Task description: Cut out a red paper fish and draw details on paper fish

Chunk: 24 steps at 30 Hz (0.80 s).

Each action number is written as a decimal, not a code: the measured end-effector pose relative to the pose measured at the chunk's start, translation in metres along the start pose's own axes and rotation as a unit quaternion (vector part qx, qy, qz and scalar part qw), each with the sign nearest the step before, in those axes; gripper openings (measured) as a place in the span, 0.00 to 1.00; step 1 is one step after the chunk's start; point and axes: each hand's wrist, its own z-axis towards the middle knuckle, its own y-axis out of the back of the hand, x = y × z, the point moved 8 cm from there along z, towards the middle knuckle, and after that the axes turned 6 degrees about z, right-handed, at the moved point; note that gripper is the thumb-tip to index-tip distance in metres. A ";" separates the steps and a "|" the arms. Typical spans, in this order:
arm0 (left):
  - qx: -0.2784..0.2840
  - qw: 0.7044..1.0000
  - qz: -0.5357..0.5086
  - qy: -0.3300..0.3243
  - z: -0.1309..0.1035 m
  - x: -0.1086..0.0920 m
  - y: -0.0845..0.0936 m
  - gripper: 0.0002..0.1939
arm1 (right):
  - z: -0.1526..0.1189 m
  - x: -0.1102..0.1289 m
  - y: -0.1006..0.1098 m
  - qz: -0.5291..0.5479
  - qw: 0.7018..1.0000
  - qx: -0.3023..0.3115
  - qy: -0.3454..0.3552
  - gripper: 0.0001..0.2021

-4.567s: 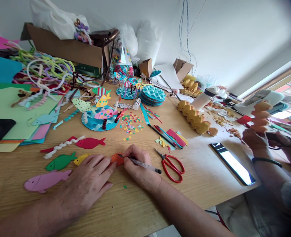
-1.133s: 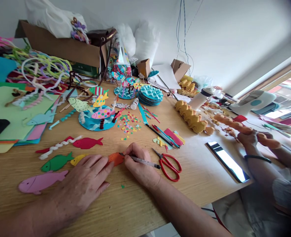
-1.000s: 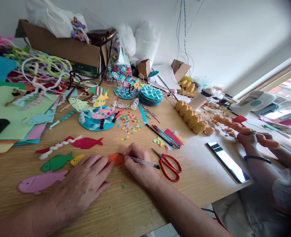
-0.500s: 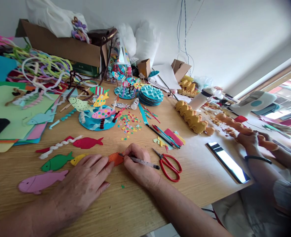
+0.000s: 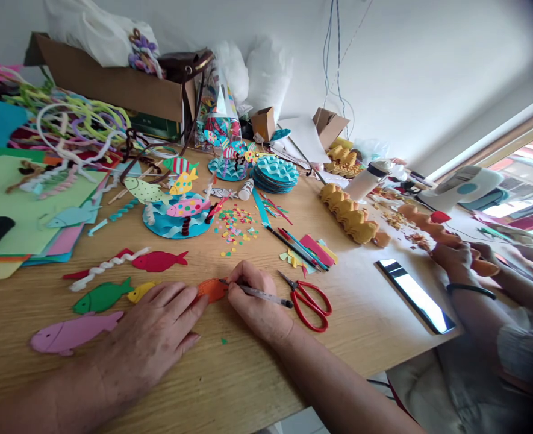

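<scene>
An orange paper piece (image 5: 212, 289) with dark marks lies on the wooden table between my hands. My left hand (image 5: 158, 325) rests flat with fingers spread, its fingertips on the paper's left edge. In my right hand (image 5: 257, 301) is a pen (image 5: 268, 295), gripped near its point, which touches the orange paper. Left of my left hand are a pink fish (image 5: 74, 333), a green fish (image 5: 102, 296) and a yellow fish (image 5: 140, 292), partly covered. Higher up lies a red fish (image 5: 160, 261) beside a twisted white strand (image 5: 108, 269).
Red-handled scissors (image 5: 311, 301) lie right of my right hand. Beyond are pencils (image 5: 296, 248), confetti (image 5: 236, 226) and a blue fish decoration (image 5: 178, 223). At the right are a phone (image 5: 415, 295) and another person's hands (image 5: 456, 259) holding an orange egg-carton strip.
The pen tip has shifted very slightly on the orange paper. The other person's hands have moved a little on the carton strip. The whole view has drifted slightly.
</scene>
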 end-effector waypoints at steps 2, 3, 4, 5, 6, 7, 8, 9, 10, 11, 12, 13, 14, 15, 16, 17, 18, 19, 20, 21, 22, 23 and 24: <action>-0.002 1.000 -0.001 -0.002 0.000 0.000 0.000 0.15 | 0.000 0.000 0.000 -0.002 1.000 -0.004 0.000 0.03; -0.004 1.000 -0.001 -0.004 0.000 0.000 0.000 0.15 | 0.001 0.000 0.001 -0.002 1.000 -0.004 -0.001 0.03; -0.007 1.000 0.000 -0.006 0.000 0.000 0.001 0.15 | 0.001 0.000 0.001 -0.002 1.000 -0.004 -0.003 0.03; -0.008 1.000 0.002 -0.009 0.000 -0.001 0.001 0.15 | 0.001 0.000 0.001 0.000 1.000 -0.005 -0.005 0.04; -0.006 1.000 0.004 -0.009 0.000 -0.001 0.001 0.15 | 0.001 0.000 0.001 0.003 1.000 -0.006 -0.007 0.03; -0.004 1.000 0.006 -0.011 0.000 -0.001 0.001 0.15 | 0.001 0.000 0.001 0.008 1.000 -0.009 -0.009 0.03; -0.002 1.000 0.008 -0.012 0.001 -0.001 0.001 0.15 | 0.000 0.000 0.002 0.013 1.000 -0.012 -0.011 0.03; -0.002 1.000 0.012 -0.013 0.001 -0.001 0.001 0.15 | -0.001 0.000 0.002 0.019 1.000 -0.013 -0.011 0.03; -0.002 1.000 0.016 -0.015 0.001 -0.001 0.002 0.16 | -0.001 0.001 0.001 0.024 1.000 -0.010 -0.010 0.03; -0.003 1.000 0.020 -0.018 0.002 -0.002 0.003 0.16 | -0.002 0.001 -0.001 0.028 1.000 -0.003 -0.008 0.03; -0.004 1.000 0.022 -0.021 0.002 -0.002 0.004 0.16 | -0.003 0.002 -0.004 0.031 0.999 0.007 -0.005 0.03; -0.004 0.999 0.023 -0.023 0.002 -0.003 0.005 0.17 | -0.004 0.003 -0.006 0.033 0.999 0.018 -0.002 0.03; -0.003 0.999 0.023 -0.022 0.002 -0.003 0.005 0.17 | -0.005 0.003 -0.009 0.033 0.999 0.028 0.002 0.03; -0.002 1.000 0.021 -0.021 0.002 -0.003 0.006 0.17 | -0.006 0.004 -0.010 0.032 0.999 0.034 0.007 0.04; -0.002 1.000 0.020 -0.019 0.002 -0.003 0.006 0.17 | -0.006 0.004 -0.012 0.030 0.999 0.038 0.012 0.04; -0.003 1.000 0.019 -0.019 0.002 -0.003 0.007 0.17 | -0.007 0.004 -0.013 0.029 0.999 0.041 0.017 0.04; -0.004 1.000 0.019 -0.019 0.002 -0.002 0.007 0.16 | -0.007 0.005 -0.014 0.030 0.998 0.043 0.021 0.04; -0.007 1.000 0.020 -0.021 0.002 -0.003 0.008 0.16 | -0.007 0.005 -0.014 0.031 0.998 0.045 0.025 0.04; -0.011 0.999 0.021 -0.023 0.002 -0.003 0.009 0.16 | -0.007 0.005 -0.015 0.034 0.998 0.047 0.029 0.04; -0.016 0.999 0.021 -0.025 0.002 -0.002 0.010 0.16 | -0.007 0.006 -0.016 0.038 0.998 0.048 0.033 0.04; -0.022 0.999 0.021 -0.028 0.002 -0.002 0.011 0.16 | -0.007 0.006 -0.016 0.040 0.997 0.048 0.036 0.04; -0.028 0.999 0.020 -0.034 0.002 -0.002 0.013 0.15 | -0.007 0.006 -0.016 0.041 0.997 0.046 0.038 0.04; -0.035 0.998 0.018 -0.039 0.002 -0.001 0.015 0.15 | -0.007 0.006 -0.016 0.040 0.998 0.043 0.039 0.04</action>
